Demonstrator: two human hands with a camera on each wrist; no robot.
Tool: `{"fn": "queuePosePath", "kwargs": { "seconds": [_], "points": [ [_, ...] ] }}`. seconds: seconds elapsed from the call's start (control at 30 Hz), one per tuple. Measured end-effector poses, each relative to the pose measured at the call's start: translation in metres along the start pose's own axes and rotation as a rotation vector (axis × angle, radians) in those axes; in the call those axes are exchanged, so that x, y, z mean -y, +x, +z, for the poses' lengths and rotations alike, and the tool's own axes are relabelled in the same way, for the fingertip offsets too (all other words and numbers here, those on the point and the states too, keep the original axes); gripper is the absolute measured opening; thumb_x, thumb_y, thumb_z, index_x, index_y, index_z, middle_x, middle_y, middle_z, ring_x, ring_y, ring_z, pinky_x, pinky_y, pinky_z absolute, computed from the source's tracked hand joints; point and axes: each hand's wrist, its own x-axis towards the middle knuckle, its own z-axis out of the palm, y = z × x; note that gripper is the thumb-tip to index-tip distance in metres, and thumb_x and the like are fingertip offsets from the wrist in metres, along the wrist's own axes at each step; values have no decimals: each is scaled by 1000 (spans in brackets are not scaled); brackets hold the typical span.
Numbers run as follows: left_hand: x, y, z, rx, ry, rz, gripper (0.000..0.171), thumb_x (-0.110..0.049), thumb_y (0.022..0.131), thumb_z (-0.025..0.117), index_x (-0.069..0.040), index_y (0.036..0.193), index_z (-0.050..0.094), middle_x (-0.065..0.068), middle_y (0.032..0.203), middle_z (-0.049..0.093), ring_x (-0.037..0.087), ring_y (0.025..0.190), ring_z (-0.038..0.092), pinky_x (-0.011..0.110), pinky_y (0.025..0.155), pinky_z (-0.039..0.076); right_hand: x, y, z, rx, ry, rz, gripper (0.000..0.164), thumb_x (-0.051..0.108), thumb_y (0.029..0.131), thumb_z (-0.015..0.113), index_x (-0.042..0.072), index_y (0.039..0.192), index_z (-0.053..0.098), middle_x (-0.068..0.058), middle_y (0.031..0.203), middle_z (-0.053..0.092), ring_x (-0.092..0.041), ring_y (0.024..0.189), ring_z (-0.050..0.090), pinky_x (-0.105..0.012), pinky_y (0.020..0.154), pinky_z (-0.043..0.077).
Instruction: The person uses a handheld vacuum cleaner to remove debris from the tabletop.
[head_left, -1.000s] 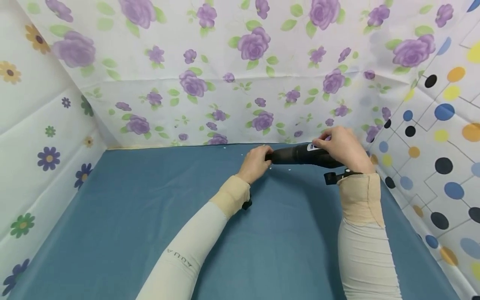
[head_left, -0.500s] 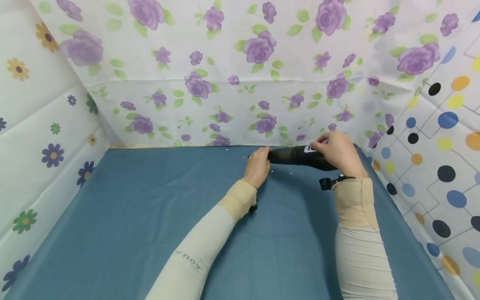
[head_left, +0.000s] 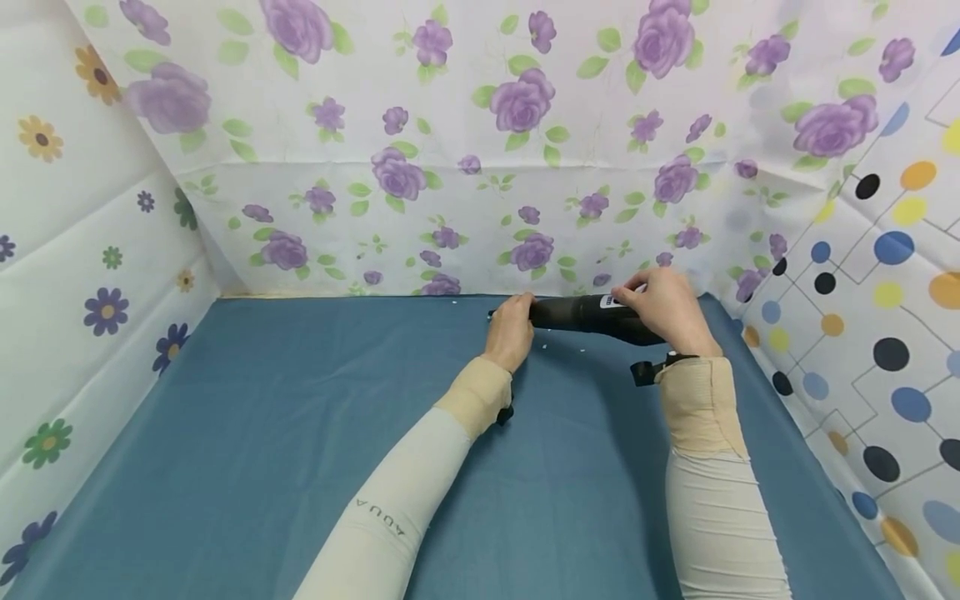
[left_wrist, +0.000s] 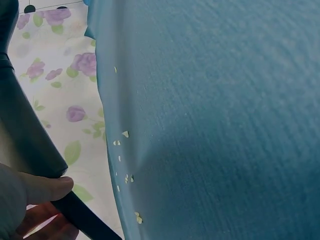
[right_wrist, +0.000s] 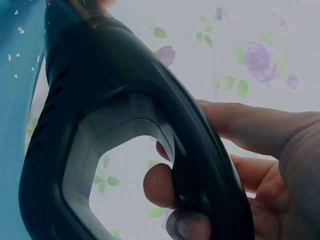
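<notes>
A black handheld vacuum cleaner (head_left: 558,315) is held level, close above the far edge of the blue cloth. My right hand (head_left: 666,310) grips its loop handle (right_wrist: 192,145), with fingers curled through the opening in the right wrist view. At the other end my left hand (head_left: 512,333) holds the narrow nozzle (left_wrist: 86,218), thumb on one side and fingers on the other. The nozzle's dark tip pokes out left of that hand in the head view. Small pale scraps (left_wrist: 125,134) lie scattered on the cloth beside the nozzle.
The blue cloth (head_left: 300,433) covers the work surface. A floral sheet (head_left: 450,108) rises right behind its far edge, a daisy-print sheet (head_left: 67,258) stands at left and a dotted sheet (head_left: 892,317) at right.
Both hands and the vacuum cleaner have shifted slightly left relative to the back sheet. The nozzle tip now shows past my left hand. The head view has moved a little.
</notes>
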Motion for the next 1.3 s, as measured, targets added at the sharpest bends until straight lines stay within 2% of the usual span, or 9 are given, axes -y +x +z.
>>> {"fn": "queuePosePath", "kwargs": {
  "seconds": [0.23,0.47,0.7,0.93,1.1,1.3],
  "points": [
    [3,-1,-1,19,-8,-22,31,5,100,62,-4,129,67,14,125,68,29,111,69,38,94,57,1,4,4,50,9,28,40,31,108,60,-5,123,72,-26,113,70,-33,85,62,-45,72,50],
    [6,0,-2,26,-14,-48,33,6,100,61,-5,130,67,14,128,68,29,113,68,38,95,57,4,6,7,65,2,59,41,31,108,59,-4,124,71,-27,120,66,-40,99,61,-51,80,51],
    [6,0,-2,33,-23,-45,33,6,100,62,-5,131,67,14,126,69,30,111,68,39,94,57,4,6,9,55,-9,70,39,30,108,58,-3,123,72,-27,120,66,-39,97,59,-49,77,49],
    [8,0,-2,48,-27,-57,32,5,100,63,-6,131,66,14,126,68,30,112,68,39,95,57,5,8,10,59,-7,67,39,30,109,58,-3,123,72,-28,122,65,-43,105,56,-52,80,49],
    [8,2,-3,47,-22,-65,32,4,100,64,-6,130,67,13,128,68,30,114,68,40,97,56,6,9,10,61,-13,76,39,30,109,57,-3,124,72,-27,123,65,-41,103,57,-51,80,49],
    [9,3,-3,47,-37,-66,33,3,100,64,-7,131,67,13,129,68,29,116,67,40,99,56,8,9,9,58,-22,70,39,30,109,57,-3,124,71,-27,121,66,-37,91,59,-46,74,48]
  ]
}}
